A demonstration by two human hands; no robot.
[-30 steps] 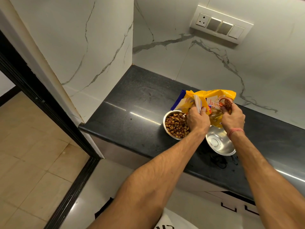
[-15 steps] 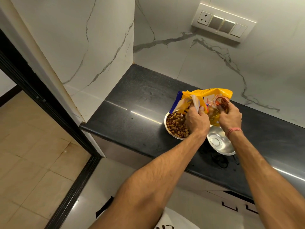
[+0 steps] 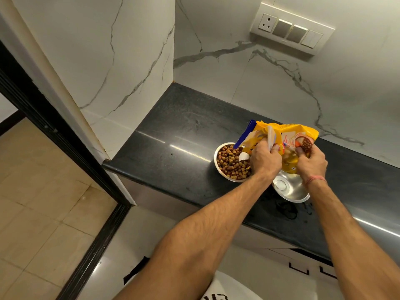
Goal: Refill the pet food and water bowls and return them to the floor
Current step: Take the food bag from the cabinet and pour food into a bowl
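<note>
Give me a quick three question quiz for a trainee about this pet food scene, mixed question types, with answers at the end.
1. True or false: the steel bowl near the right hand already holds kibble.
2. Which hand is next to the kibble bowl? A) left hand B) right hand
3. Fill in: both hands grip the yellow ____ above the black countertop.

Key: 1 false, it holds none. 2 A. 3 pet food bag.

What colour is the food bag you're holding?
Mostly yellow, with a blue edge on its left side; the bag shows in the head view.
</note>
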